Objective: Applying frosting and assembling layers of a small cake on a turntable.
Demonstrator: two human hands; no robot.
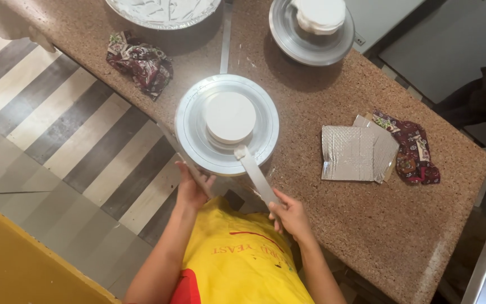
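A small round white-iced cake (230, 117) sits on a silver turntable (195, 126) at the near edge of the brown speckled counter (333, 225). My right hand (291, 217) grips the handle of a long flat spatula (254, 171), whose cream-covered tip touches the cake's near side. My left hand (191, 188) holds the turntable's near rim from below the counter edge.
A second iced cake on a turntable (312, 25) stands at the back. A large foil pan of cream (164, 11) is at the back left. Patterned cloths (140, 61) (414, 149) lie left and right, and silver cake boards (355, 153) rest beside the right one. A striped floor (74, 129) lies left.
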